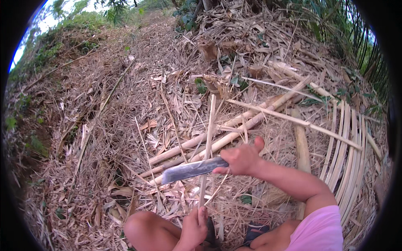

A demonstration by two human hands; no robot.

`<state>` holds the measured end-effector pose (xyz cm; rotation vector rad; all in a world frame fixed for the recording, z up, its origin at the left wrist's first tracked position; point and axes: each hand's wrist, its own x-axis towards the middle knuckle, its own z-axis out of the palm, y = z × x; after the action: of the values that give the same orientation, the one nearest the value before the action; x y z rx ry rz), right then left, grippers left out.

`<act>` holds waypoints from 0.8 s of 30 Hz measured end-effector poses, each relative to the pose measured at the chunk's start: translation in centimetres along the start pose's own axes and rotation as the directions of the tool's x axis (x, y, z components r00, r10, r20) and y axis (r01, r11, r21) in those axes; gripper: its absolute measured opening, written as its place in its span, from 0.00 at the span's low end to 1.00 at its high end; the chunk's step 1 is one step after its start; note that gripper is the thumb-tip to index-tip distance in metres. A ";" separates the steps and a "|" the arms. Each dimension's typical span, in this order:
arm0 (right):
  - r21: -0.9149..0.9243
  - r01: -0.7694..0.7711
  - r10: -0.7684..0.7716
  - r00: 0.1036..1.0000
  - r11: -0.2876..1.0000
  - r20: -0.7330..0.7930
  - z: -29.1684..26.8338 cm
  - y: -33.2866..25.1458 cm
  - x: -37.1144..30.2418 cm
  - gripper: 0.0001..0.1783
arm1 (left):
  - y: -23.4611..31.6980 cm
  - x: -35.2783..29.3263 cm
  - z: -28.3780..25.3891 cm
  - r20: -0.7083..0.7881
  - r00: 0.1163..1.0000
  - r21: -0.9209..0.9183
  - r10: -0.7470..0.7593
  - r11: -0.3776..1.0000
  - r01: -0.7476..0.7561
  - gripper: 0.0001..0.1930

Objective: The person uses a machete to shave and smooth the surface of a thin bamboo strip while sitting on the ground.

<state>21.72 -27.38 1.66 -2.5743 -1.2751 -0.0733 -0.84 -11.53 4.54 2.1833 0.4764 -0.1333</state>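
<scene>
My left hand [194, 229] is closed round the lower end of a pale bamboo strip [210, 125], which stands nearly upright in front of my knees. In my right hand [243, 159] is a machete with a broad grey blade [188, 170]; its handle is hidden by my fingers. The blade points left and lies across the strip about midway up. Whether its edge bites into the strip I cannot tell.
Bamboo poles [251, 122] lie slantwise on the leaf litter ahead. Several split bamboo strips [346, 154] are laid side by side at the right, near a short thick pole [300, 142]. Cut stumps [208, 49] stand farther off. A long thin stick [109, 95] lies at the left.
</scene>
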 end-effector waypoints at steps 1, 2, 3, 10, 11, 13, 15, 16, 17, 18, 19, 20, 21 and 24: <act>0.078 0.025 -0.017 0.995 0.997 -0.099 1.7 2.4 0.3 0.40 | 0.7 -0.3 -0.3 0.014 1.000 0.032 0.015 0.999 -0.016 0.21; 0.072 -0.131 0.138 0.986 0.989 -0.090 1.7 5.9 1.0 0.40 | 1.2 -0.6 -0.3 0.022 0.999 0.048 0.033 0.998 -0.034 0.21; 0.065 -0.285 0.290 0.953 0.956 -0.084 1.3 10.0 1.8 0.40 | 1.4 -0.7 -0.2 0.026 0.999 -0.015 0.030 0.999 -0.029 0.22; 0.132 -0.114 0.126 0.989 0.985 -0.081 0.8 2.7 0.9 0.41 | -0.5 0.1 0.8 0.024 0.999 -0.066 0.038 0.997 -0.036 0.20; 0.005 -0.060 0.060 0.995 0.998 0.077 -1.3 1.4 0.9 0.42 | 0.4 -0.2 0.5 0.050 0.999 0.004 0.000 1.000 0.000 0.20; 0.355 -0.421 0.411 0.905 0.835 0.106 -0.9 6.1 3.0 0.42 | 0.4 -1.1 -0.2 0.039 0.999 0.115 0.004 0.993 -0.009 0.19; 0.439 -0.555 0.570 0.814 0.706 0.111 0.3 8.7 3.0 0.42 | 0.3 -0.4 0.3 0.049 0.997 0.188 0.059 0.980 -0.067 0.19; 0.388 -0.547 0.573 0.818 0.742 0.055 1.4 9.1 2.7 0.41 | -0.3 -0.4 1.1 0.046 0.997 0.141 0.069 0.987 -0.075 0.19; 0.346 -0.526 0.564 0.826 0.777 -0.011 1.5 8.8 2.9 0.40 | -0.9 -0.5 1.7 0.028 0.996 0.105 0.083 0.991 -0.085 0.19; 0.291 -0.433 0.467 0.882 0.853 -0.056 2.0 7.8 2.6 0.40 | -1.2 -0.5 2.0 0.012 0.995 0.069 0.097 0.993 -0.098 0.19; 0.236 -0.346 0.374 0.923 0.908 -0.084 2.9 5.7 1.8 0.41 | -1.3 -0.1 1.3 0.017 0.996 0.111 0.091 0.990 -0.092 0.19; 0.180 -0.254 0.277 0.954 0.950 -0.116 3.0 4.6 1.6 0.41 | -1.2 0.0 1.2 0.018 0.997 0.092 0.072 0.993 -0.073 0.19; 0.135 -0.215 0.233 0.963 0.967 -0.133 2.8 4.8 1.7 0.41 | -1.2 0.0 1.1 0.020 0.998 0.073 0.052 0.996 -0.054 0.19; 0.119 -0.306 0.320 0.941 0.944 -0.113 1.9 8.0 1.4 0.40 | 0.1 -1.0 0.9 0.064 0.998 -0.008 -0.009 1.000 0.010 0.20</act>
<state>28.76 -30.40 -1.69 -2.6016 -0.7900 -0.1110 -1.63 -12.56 4.35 2.1619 0.4504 -0.2056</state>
